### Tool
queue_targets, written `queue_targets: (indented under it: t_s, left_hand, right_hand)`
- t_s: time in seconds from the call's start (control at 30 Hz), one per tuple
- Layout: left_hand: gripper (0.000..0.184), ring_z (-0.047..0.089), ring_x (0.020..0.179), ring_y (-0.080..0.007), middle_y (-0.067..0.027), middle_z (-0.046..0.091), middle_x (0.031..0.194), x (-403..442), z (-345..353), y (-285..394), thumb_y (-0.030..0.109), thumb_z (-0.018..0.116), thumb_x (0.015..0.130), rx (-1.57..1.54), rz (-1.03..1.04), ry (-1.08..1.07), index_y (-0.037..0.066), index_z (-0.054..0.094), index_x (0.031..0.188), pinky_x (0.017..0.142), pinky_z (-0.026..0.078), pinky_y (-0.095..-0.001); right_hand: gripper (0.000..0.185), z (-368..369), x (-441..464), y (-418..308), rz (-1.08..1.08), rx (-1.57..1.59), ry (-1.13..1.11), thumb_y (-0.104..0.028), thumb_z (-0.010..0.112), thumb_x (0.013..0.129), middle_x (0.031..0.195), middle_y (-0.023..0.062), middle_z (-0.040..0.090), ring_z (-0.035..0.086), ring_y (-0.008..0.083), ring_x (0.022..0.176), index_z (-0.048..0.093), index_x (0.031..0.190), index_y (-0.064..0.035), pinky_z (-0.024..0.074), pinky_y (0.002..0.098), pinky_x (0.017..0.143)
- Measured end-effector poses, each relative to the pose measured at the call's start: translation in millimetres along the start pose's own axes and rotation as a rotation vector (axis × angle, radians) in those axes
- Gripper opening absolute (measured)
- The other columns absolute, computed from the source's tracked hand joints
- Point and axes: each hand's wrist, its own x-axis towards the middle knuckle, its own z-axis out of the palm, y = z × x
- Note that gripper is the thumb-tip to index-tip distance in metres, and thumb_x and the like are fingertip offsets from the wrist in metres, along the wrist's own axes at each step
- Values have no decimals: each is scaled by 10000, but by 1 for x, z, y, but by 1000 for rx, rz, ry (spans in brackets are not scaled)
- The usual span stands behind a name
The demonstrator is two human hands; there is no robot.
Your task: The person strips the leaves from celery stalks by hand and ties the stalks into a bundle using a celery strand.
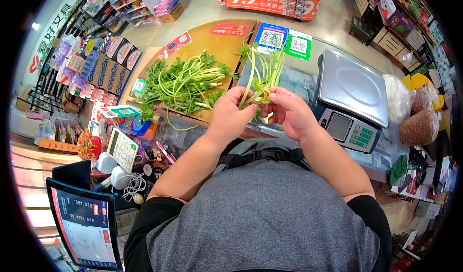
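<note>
A small bunch of thin celery stalks (274, 69) is held up in front of my body, leafy parts near my fingers and more leaves at its upper left. My left hand (230, 112) is closed around the left side of the bunch. With bent fingers, my right hand (290, 109) pinches at the leaves and stalks on the other side; its fingertips partly cover what they grip. To the left, a larger heap of leafy celery (185, 81) lies on the wooden counter top (202, 38), one long stem hanging over its near edge.
A digital scale (354, 88) stands right of my hands on the glass counter. QR code cards (299, 45) lie beyond the bunch. Bags of brown grains or nuts (419, 127) sit at far right. At left are a monitor (84, 228), a calculator (123, 149) and tangled white cables (135, 185).
</note>
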Motion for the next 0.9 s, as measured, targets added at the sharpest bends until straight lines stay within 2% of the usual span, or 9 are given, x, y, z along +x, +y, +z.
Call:
queue_targets:
  t_s: [0.13, 0.3, 0.6, 0.7, 0.8, 0.9]
  left_hand:
    - [166, 537, 790, -60, 16, 590, 862, 3, 0, -7, 1, 642, 828, 99, 42, -5, 33, 569, 975, 730, 444, -220]
    - [155, 531, 785, -59, 12, 588, 863, 3, 1, 1, 4, 633, 832, -24, -9, 21, 32, 568, 970, 727, 441, -223]
    - [156, 536, 774, -57, 11, 589, 863, 4, 3, 0, -2, 627, 837, -165, -70, -34, 35, 563, 973, 712, 432, -213]
    - [157, 536, 775, -54, 15, 588, 863, 4, 2, 0, -2, 627, 840, -159, -75, -44, 38, 561, 977, 711, 430, -209]
    - [160, 532, 776, -52, 19, 582, 858, 3, 3, -1, -2, 626, 841, -173, -69, -52, 39, 558, 980, 707, 424, -202]
    - [164, 524, 770, -49, 25, 572, 849, 2, 2, -2, -3, 627, 841, -187, -79, -59, 42, 556, 982, 696, 416, -197]
  right_hand:
    - [131, 2, 1, 2, -1, -162, 68, -180, 643, 875, 829, 8, 622, 577, 102, 707, 613, 945, -73, 443, 253, 590]
    - [67, -3, 4, 8, -84, -216, 79, -106, 642, 869, 777, 19, 628, 578, 98, 673, 629, 893, -46, 443, 240, 583]
    - [44, 2, 6, 11, -136, -291, 148, -75, 606, 844, 703, 16, 596, 523, 81, 594, 611, 840, -31, 417, 222, 552]
    - [61, -6, 8, 15, -139, -317, 100, -99, 614, 876, 750, 12, 615, 570, 85, 660, 611, 879, -38, 461, 230, 602]
    - [63, -4, 8, 17, -179, -363, 130, -100, 611, 880, 725, 0, 594, 538, 72, 633, 606, 867, -39, 451, 225, 598]
    - [43, 0, 10, 20, -246, -370, 168, -48, 580, 828, 670, -16, 533, 465, 65, 570, 587, 798, -17, 375, 233, 506]
